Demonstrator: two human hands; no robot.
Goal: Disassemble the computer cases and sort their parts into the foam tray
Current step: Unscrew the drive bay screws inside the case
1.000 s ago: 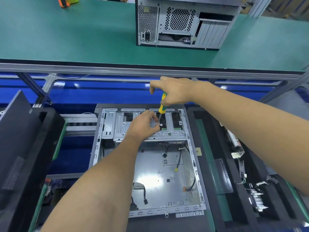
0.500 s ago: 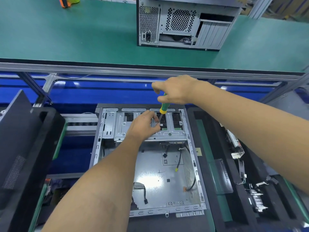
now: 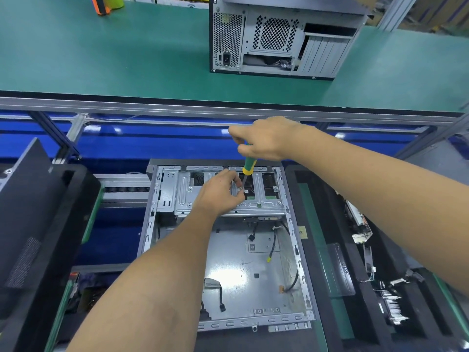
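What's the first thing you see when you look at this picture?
Two bare arms reach into an open computer case lying in the middle. The right hand holds a green and yellow screwdriver pointing down at the metal bracket at the case's far end, where the left hand pinches near its tip. A second computer case stands behind on the green table.

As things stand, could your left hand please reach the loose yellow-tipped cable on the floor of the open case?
Probably yes. The left hand is pinching at the screwdriver tip on the drive cage, and the yellow-tipped cable lies uncovered just below it, with nothing between, though it would have to let go first.
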